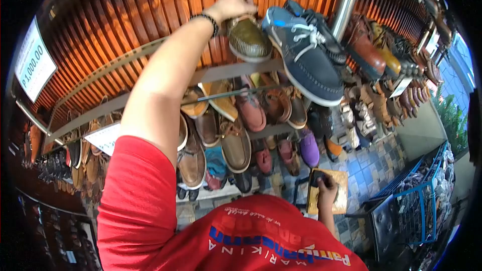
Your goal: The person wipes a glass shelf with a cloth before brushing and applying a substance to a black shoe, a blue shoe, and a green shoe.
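At the top of the shelf, my left hand (235,4) has its fingers curled at the back edge of an olive-green shoe (248,39). Just to the right sits a navy boat shoe (314,62) with white laces, its toe toward me. Lower down at the right, my right hand (327,190) is closed on a small dark thing, too small to identify. That hand is over a yellowish flat-topped piece (340,183), partly covered by it.
Several rows of shoes hang below on glass shelves (226,95). More shoes stand at the right past a metal pole (347,5). Price signs (35,60) show at the left. A blue wire rack (422,200) with bagged items stands on the right, beside a black seat (389,231).
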The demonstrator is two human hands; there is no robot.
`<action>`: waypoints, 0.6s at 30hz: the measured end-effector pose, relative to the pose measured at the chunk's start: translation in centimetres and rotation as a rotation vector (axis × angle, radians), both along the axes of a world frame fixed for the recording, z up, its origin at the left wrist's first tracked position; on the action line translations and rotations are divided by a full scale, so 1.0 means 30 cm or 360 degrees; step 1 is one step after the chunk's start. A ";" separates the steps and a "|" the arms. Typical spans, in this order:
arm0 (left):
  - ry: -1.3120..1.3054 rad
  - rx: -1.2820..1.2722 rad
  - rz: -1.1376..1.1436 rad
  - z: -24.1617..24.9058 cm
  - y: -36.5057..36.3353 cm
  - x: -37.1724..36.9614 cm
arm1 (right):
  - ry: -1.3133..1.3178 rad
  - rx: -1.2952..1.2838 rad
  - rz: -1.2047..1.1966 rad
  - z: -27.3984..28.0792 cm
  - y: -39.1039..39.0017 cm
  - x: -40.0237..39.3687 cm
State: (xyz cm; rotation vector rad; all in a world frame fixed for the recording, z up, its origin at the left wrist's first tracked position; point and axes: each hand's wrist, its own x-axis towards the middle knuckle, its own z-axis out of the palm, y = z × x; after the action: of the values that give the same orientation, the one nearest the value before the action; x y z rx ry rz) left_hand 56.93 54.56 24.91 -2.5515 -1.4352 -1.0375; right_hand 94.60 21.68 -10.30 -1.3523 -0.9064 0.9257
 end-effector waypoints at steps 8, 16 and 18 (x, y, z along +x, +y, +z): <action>0.0540 0.0360 0.0234 0.191 -0.428 0.090 | 0.0585 -0.0067 0.0048 -0.023 0.028 0.027; 0.0709 -0.0479 -0.0782 -0.050 -1.062 0.136 | 0.1120 -0.0310 0.0190 -0.047 0.091 0.022; 0.0823 -0.0881 -0.0735 -0.227 -1.052 0.146 | 0.1391 -0.0382 0.0255 -0.107 0.114 0.045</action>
State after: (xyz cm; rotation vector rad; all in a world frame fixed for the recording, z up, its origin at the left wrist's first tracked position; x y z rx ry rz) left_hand 61.31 23.01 18.09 -3.2815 -1.1212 0.0832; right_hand 95.95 25.11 -13.51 -0.9091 -0.2276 1.6083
